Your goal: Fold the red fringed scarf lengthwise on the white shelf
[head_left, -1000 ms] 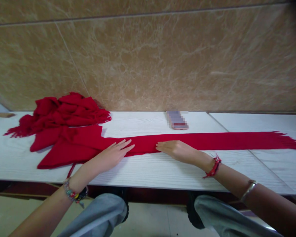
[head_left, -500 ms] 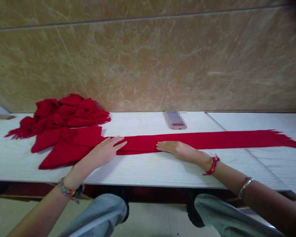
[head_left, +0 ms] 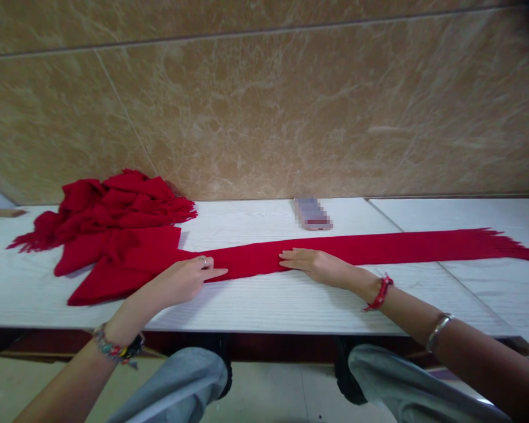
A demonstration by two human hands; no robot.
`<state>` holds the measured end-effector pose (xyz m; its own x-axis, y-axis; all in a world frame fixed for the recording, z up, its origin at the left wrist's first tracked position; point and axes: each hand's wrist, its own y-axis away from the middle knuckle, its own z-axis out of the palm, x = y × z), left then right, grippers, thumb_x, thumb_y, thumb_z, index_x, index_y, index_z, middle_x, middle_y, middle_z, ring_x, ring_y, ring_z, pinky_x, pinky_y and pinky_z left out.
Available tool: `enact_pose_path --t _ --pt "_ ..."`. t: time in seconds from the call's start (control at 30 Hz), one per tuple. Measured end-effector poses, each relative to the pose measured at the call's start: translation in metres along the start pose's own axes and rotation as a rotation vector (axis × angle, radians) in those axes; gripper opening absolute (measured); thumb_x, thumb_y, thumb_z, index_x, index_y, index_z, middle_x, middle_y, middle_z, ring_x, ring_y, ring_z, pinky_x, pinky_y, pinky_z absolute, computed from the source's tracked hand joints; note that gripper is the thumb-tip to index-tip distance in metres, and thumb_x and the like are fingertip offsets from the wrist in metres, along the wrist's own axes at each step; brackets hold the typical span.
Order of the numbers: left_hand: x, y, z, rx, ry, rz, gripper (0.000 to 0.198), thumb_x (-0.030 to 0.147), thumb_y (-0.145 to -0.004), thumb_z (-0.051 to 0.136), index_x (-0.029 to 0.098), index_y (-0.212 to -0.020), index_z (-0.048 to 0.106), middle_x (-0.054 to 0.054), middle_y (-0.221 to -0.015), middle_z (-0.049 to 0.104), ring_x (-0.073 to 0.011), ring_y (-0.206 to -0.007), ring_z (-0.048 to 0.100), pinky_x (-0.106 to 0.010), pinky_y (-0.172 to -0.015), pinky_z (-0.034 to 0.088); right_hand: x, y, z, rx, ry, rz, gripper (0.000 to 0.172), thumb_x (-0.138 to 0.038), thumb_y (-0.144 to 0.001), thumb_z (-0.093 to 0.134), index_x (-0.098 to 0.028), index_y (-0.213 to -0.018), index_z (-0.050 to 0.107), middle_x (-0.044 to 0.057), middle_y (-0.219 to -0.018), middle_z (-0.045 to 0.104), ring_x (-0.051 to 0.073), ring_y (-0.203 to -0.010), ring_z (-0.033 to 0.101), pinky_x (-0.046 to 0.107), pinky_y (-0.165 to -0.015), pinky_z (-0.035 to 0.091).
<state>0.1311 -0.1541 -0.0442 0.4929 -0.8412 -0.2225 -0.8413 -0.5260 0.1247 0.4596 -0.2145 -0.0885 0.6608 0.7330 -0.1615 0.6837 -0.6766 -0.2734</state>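
A long red scarf (head_left: 397,248) lies as a narrow strip across the white table, its fringed end at the far right and its left part bunched in loose folds. My left hand (head_left: 187,281) pinches the scarf near the bunched part, with the index finger stretched along the cloth. Further right, my right hand (head_left: 311,264) rests flat on the strip, fingers extended and nothing gripped.
A crumpled red fringed cloth (head_left: 110,205) lies at the back left, touching the scarf's folds. Near the wall is a phone (head_left: 312,213). The white table (head_left: 291,305) ends in front of my knees. A tiled wall (head_left: 264,117) stands behind.
My left hand has gone from spread fingers to a pinch and moved slightly down and left. The strip near it has shifted toward me and now slants. My right hand has stayed in place.
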Motion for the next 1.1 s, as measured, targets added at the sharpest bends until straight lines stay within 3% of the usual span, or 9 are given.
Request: enact_pose_path --t 0.1,0.23,0.33,0.43,0.53,0.63,0.87,0.97,1.1 --pt "-0.001 0.001 -0.002 -0.039 0.015 -0.042 0.058 0.002 -0.076 0.033 0.031 -0.124 0.045 -0.003 -0.116 0.051 -0.0154 -0.101 0.051 -0.026 -0.085 0.042 0.000 0.001 0.001 0.006 -0.032 0.012 0.042 -0.006 -0.085 0.033 -0.018 -0.121 0.050 0.004 -0.127 0.049 0.014 -0.121 0.038 0.035 -0.104 0.031" --pt "-0.001 0.000 -0.010 0.008 0.090 -0.006 0.051 0.006 -0.075 0.038 0.028 -0.120 0.051 -0.004 -0.114 0.052 -0.0155 -0.099 0.053 -0.026 -0.087 0.041 -0.003 0.004 -0.003 0.004 -0.069 0.027 0.040 -0.013 -0.086 0.035 -0.019 -0.124 0.047 0.004 -0.130 0.047 0.015 -0.123 0.036 0.036 -0.105 0.029" --pt "0.010 -0.016 -0.015 0.110 0.150 0.037 0.034 0.018 -0.083 0.039 0.022 -0.111 0.058 -0.006 -0.119 0.050 -0.0169 -0.104 0.051 -0.029 -0.094 0.036 -0.009 0.001 -0.008 -0.022 -0.060 0.011 0.040 -0.021 -0.088 0.037 -0.018 -0.127 0.043 0.006 -0.131 0.045 0.017 -0.125 0.031 0.039 -0.106 0.025" --pt "0.031 -0.043 -0.013 0.208 0.159 0.002 0.038 0.024 -0.090 0.028 0.015 -0.119 0.051 -0.009 -0.134 0.039 -0.0194 -0.121 0.036 -0.033 -0.101 0.027 -0.018 -0.009 -0.009 -0.029 0.000 0.069 0.044 -0.031 -0.090 0.035 -0.016 -0.132 0.036 0.009 -0.136 0.037 0.020 -0.129 0.022 0.044 -0.106 0.019" --pt "0.049 -0.063 -0.004 0.135 0.171 -0.049 0.046 0.033 -0.092 0.025 0.012 -0.132 0.032 -0.012 -0.141 0.026 -0.0210 -0.130 0.020 -0.037 -0.103 0.021 -0.025 -0.017 -0.006 -0.060 0.050 0.154 0.054 -0.043 -0.089 0.032 -0.016 -0.136 0.027 0.010 -0.141 0.028 0.024 -0.131 0.016 0.050 -0.105 0.017" --pt "0.054 -0.067 0.005 0.021 0.201 -0.065 0.051 0.039 -0.091 0.023 0.015 -0.137 0.021 -0.010 -0.143 0.020 -0.0210 -0.132 0.011 -0.041 -0.104 0.017 -0.022 -0.014 -0.002 -0.108 0.063 0.197 0.058 -0.048 -0.089 0.028 -0.017 -0.137 0.023 0.010 -0.141 0.026 0.026 -0.130 0.017 0.052 -0.103 0.017" --pt "0.050 -0.065 0.000 -0.037 0.239 -0.059 0.045 0.029 -0.092 0.019 0.019 -0.136 0.025 -0.006 -0.144 0.017 -0.0195 -0.132 0.010 -0.043 -0.104 0.017 -0.007 0.004 -0.011 -0.121 0.074 0.265 0.058 -0.048 -0.090 0.024 -0.015 -0.136 0.026 0.012 -0.140 0.028 0.025 -0.130 0.019 0.050 -0.104 0.019" --pt "0.059 -0.075 -0.005 0.021 0.217 -0.114 0.046 0.029 -0.092 0.021 0.013 -0.133 0.031 -0.009 -0.144 0.019 -0.0202 -0.132 0.012 -0.041 -0.105 0.017 -0.013 -0.007 -0.010 -0.070 0.101 0.271 0.056 -0.044 -0.091 0.023 -0.010 -0.135 0.028 0.015 -0.140 0.028 0.026 -0.129 0.020 0.048 -0.103 0.022" --pt "0.066 -0.087 -0.001 0.054 0.196 -0.174 0.053 0.035 -0.091 0.022 0.007 -0.136 0.023 -0.012 -0.143 0.018 -0.0218 -0.132 0.013 -0.041 -0.104 0.018 -0.018 -0.026 0.001 -0.019 0.144 0.315 0.054 -0.040 -0.091 0.026 -0.005 -0.133 0.030 0.020 -0.138 0.028 0.029 -0.128 0.023 0.051 -0.099 0.028"
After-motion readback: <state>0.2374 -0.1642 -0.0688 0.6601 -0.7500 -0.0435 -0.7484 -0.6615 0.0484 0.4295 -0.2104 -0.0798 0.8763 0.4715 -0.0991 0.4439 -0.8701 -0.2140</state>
